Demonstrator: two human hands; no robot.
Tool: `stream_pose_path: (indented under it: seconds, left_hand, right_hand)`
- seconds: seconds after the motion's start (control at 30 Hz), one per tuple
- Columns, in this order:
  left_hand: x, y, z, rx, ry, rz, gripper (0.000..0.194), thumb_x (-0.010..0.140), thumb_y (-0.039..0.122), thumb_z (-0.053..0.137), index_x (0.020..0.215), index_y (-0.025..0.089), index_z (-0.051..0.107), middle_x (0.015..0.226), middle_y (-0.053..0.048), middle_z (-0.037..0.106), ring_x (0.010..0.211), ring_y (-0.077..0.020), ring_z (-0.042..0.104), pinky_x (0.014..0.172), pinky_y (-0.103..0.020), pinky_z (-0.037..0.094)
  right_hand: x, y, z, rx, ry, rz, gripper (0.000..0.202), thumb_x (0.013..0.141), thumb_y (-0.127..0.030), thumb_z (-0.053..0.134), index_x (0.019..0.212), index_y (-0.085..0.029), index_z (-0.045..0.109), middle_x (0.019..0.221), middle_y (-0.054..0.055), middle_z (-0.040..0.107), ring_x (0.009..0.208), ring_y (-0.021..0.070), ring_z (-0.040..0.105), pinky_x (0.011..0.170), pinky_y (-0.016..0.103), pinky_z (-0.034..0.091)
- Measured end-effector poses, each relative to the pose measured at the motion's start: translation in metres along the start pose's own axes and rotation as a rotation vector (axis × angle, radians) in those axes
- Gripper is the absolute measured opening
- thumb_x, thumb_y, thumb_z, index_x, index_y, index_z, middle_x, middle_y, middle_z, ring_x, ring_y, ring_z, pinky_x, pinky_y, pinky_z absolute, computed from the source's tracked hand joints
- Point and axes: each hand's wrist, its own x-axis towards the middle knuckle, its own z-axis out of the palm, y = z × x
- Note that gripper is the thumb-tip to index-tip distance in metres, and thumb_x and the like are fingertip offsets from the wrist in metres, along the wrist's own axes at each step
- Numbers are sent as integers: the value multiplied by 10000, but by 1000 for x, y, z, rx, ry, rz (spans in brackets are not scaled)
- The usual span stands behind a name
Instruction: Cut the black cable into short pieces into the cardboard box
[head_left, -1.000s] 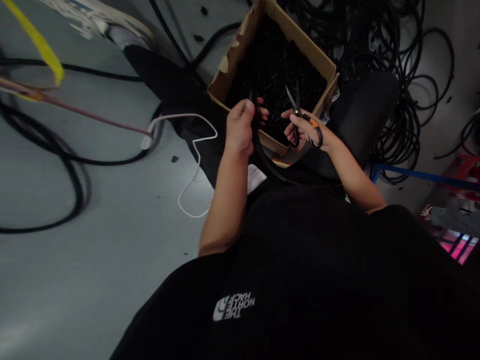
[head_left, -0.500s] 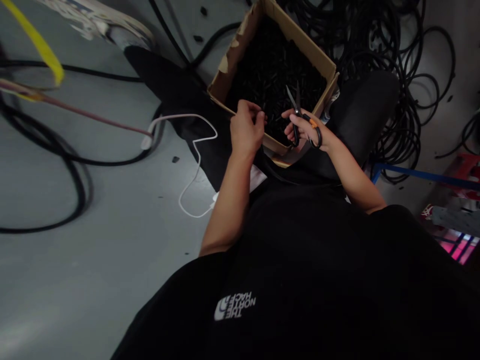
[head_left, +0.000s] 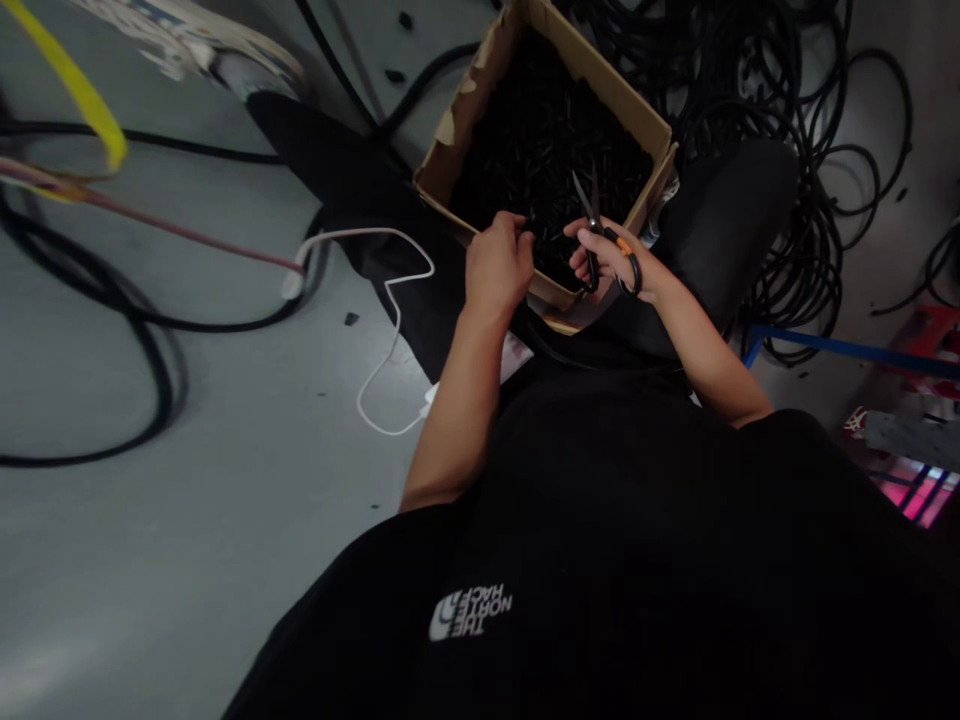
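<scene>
So we had the scissors (head_left: 595, 228) in our right hand (head_left: 611, 258), fingers curled loosely around the handles, blades parted and aimed away from us over the cardboard box (head_left: 611, 80); our left hand (head_left: 501, 262) was at the near edge of that box, its fingers bent and bunched close together, though honestly we couldn't tell whether they were pinching anything, since the back of the hand blocked most of it; the black cable (head_left: 551, 350) ran across our lap from just below that left wrist, pretty hard to make out against the dark clothes; the box sat between our legs with loads of short black pieces (head_left: 555, 140) in it, and the tangled coils (head_left: 731, 60) lay on the floor (head_left: 300, 520) beyond our right knee; as for doing this bit well, we reckoned the smart move was keeping the left fingertips well clear of those parted blades, because the two hands were near each other; we'd also have said a light hold on the handles beat a tight one, any cut was best made over the box, and the cable was better kept free of the white cord (head_left: 375, 229) off to our left.
</scene>
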Motion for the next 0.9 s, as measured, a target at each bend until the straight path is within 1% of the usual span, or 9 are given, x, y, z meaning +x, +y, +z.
stream_pose_path:
  seconds: [0.13, 0.23, 0.3, 0.37, 0.47, 0.6, 0.7, 0.77, 0.9]
  left_hand:
    - [-1, 10, -3, 4, 71, 4, 289, 1081, 503, 908, 1226, 273, 810, 1174, -120, 890, 1372, -393, 892, 1282, -501, 710]
    - [-1, 14, -5, -55, 57, -15, 391, 1062, 509, 963, 1330, 255, 836, 1168, -107, 865, 1338, -378, 897, 1239, -496, 735]
    - [1, 12, -5, -74, 49, -7, 445, 1058, 522, 992, 1374, 247, 841, 1186, -110, 846, 1353, -385, 888, 1251, -520, 734]
    - [2, 7, -4, -62, 57, 11, 436, 1057, 529, 1010, 1344, 245, 845, 1226, -128, 839, 1411, -406, 867, 1301, -542, 712]
    - [4, -1, -1, -27, 60, 20, 381, 1091, 554, 981, 1258, 251, 823, 1278, -150, 850, 1496, -425, 829, 1369, -551, 672]
    - [1, -3, 1, 0, 78, -5, 357, 1134, 576, 929, 1243, 274, 774, 1279, -138, 868, 1501, -422, 839, 1347, -549, 673]
    - [-3, 2, 0, 15, 60, 6, 351, 1129, 563, 932, 1246, 281, 759, 1230, -121, 858, 1455, -414, 860, 1284, -526, 698]
    - [-3, 5, -1, 0, 35, 7, 366, 1109, 563, 949, 1211, 274, 748, 1170, -105, 831, 1381, -396, 863, 1239, -499, 706]
    - [2, 2, 2, -88, 35, 12, 482, 1008, 579, 1049, 1114, 273, 692, 1069, -64, 733, 1231, -340, 808, 1162, -445, 696]
  right_hand:
    - [3, 5, -1, -33, -4, 18, 654, 1086, -832, 980, 1336, -277, 739, 927, -26, 783, 930, 194, 814, 875, 307, 720]
    - [3, 5, -2, -39, -22, 9, 648, 1112, -842, 948, 1344, -275, 739, 937, -19, 795, 912, 189, 808, 860, 299, 716]
    - [2, 4, -2, -40, -25, -6, 634, 1139, -846, 915, 1332, -270, 734, 943, -10, 799, 904, 188, 806, 841, 292, 707]
    - [2, 3, -2, -52, -18, -12, 633, 1144, -852, 906, 1309, -268, 727, 942, -8, 797, 901, 188, 805, 828, 284, 695]
    - [2, 3, 0, -60, -8, -5, 641, 1122, -852, 932, 1288, -272, 714, 924, -22, 780, 890, 180, 800, 830, 276, 685]
    - [2, 3, 1, -47, 0, 15, 627, 1105, -825, 962, 1274, -274, 715, 921, -24, 769, 889, 185, 794, 851, 296, 701]
    - [2, 2, 2, -66, -10, 21, 634, 1097, -810, 980, 1282, -261, 723, 925, -18, 758, 901, 185, 797, 855, 293, 699]
    - [2, 2, 2, -74, -25, 21, 647, 1092, -805, 988, 1302, -251, 728, 928, -19, 755, 909, 181, 801, 854, 283, 693]
    - [3, 4, 1, -64, -45, -9, 647, 1095, -802, 992, 1315, -249, 739, 933, -26, 757, 902, 169, 799, 839, 263, 682]
